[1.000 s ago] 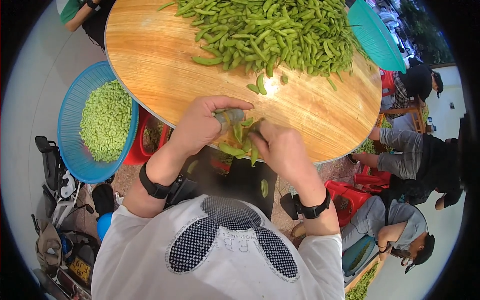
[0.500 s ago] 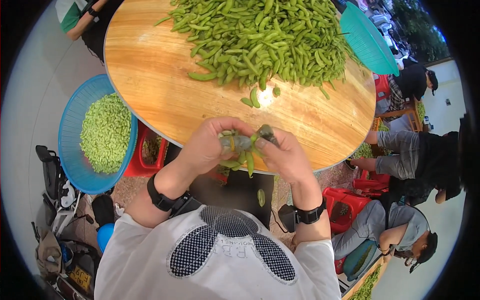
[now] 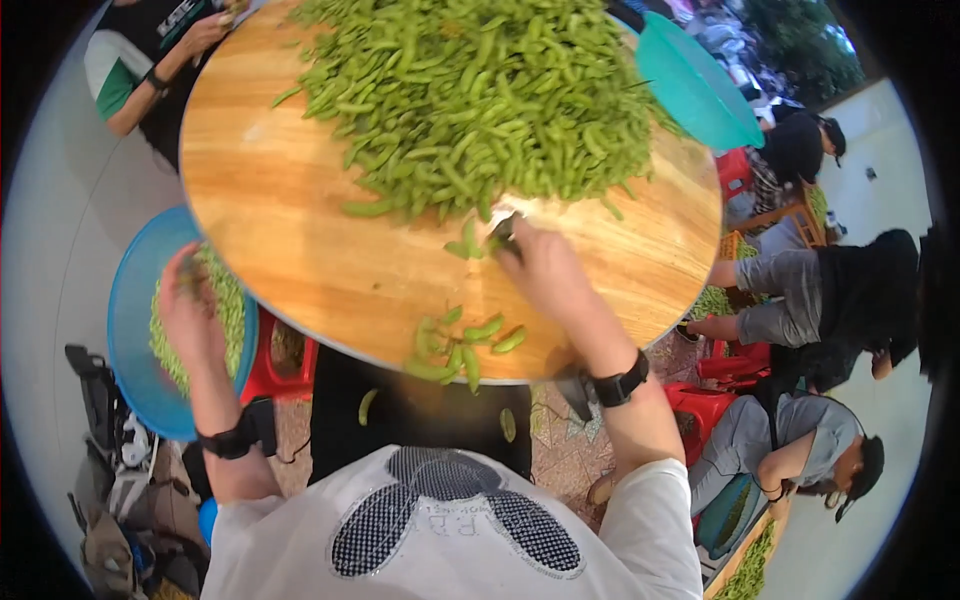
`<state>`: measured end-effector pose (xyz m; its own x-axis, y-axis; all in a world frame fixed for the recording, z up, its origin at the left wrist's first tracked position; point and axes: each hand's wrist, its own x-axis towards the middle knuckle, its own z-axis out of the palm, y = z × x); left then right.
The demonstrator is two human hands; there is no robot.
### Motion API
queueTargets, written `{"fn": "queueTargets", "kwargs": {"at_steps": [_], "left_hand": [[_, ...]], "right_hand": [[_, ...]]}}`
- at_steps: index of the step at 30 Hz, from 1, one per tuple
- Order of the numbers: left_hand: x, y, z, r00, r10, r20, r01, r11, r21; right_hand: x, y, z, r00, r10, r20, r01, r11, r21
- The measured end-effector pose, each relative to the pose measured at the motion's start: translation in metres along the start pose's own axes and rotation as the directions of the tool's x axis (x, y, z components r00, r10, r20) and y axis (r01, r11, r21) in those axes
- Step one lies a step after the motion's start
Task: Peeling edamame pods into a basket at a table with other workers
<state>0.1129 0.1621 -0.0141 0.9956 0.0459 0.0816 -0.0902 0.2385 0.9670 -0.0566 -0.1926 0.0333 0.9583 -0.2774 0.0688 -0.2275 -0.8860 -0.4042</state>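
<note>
Reaching over the grained table (image 3: 290, 250), my right hand (image 3: 550, 270) borders curved pods (image 3: 466, 242); table-left, my left hand (image 3: 193, 325) overhangs a round basket (image 3: 130, 300); whether either grips, I can't tell.

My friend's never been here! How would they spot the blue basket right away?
Look for the big wooden table heaped with green pods. Just beyond its left edge, beside a red stool, is a wide blue basket, with the person's left hand over it. It's blue and holds pale green loose beans, while the basket at the table's far right is teal.
</note>
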Motion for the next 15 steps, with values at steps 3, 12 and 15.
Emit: {"fn": "queueTargets", "kwargs": {"at_steps": [3,12,15], "left_hand": [[0.041,-0.053,-0.070,0.957,0.098,-0.273,-0.016,0.957,0.290],[0.035,-0.032,-0.070,0.779,0.597,0.191,-0.033,-0.265,0.964],[-0.018,-0.002,0.009,0.957,0.283,0.068,-0.279,0.825,0.491]], "right_hand": [[-0.006,0.000,0.012,0.998,-0.036,-0.044,0.037,0.999,0.034],[-0.031,-0.028,0.002,1.000,0.020,0.012,-0.023,0.869,0.495],[-0.035,-0.058,0.006,0.989,0.031,0.147,-0.143,0.492,0.859]]}}
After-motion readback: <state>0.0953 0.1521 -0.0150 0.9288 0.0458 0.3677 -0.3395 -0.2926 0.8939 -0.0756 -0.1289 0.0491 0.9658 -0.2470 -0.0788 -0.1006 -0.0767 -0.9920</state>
